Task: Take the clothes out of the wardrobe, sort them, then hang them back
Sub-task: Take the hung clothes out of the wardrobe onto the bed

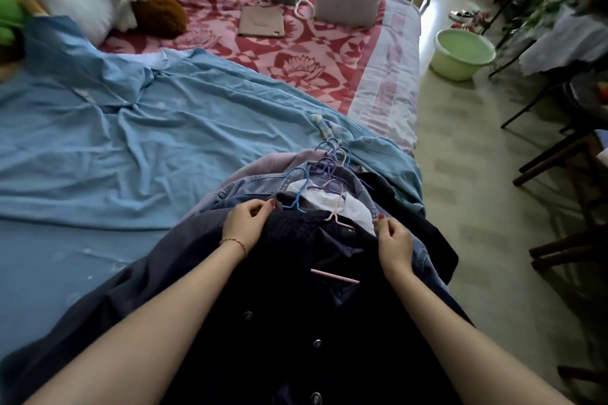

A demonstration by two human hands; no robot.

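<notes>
Removal appears done: a heap of hangered garments (pixel 329 207) lies on the rumpled blue bedsheet (pixel 131 141). Left hand (pixel 243 223) and right hand (pixel 393 240) each pinch the topmost dark navy buttoned coat (pixel 296 306) at its shoulders. Sorting barely begun; rehanging outstanding.

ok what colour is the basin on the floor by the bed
Pale green; the basin shows best in the head view, upper right, on the floor beside the bed.

Bare forearms, sleeveless to the frame edge; red-painted nails on both hands; thin gold-and-red bracelet (pixel 234 244) just behind the left hand (pixel 242 223); right hand (pixel 394 242) unadorned.
</notes>
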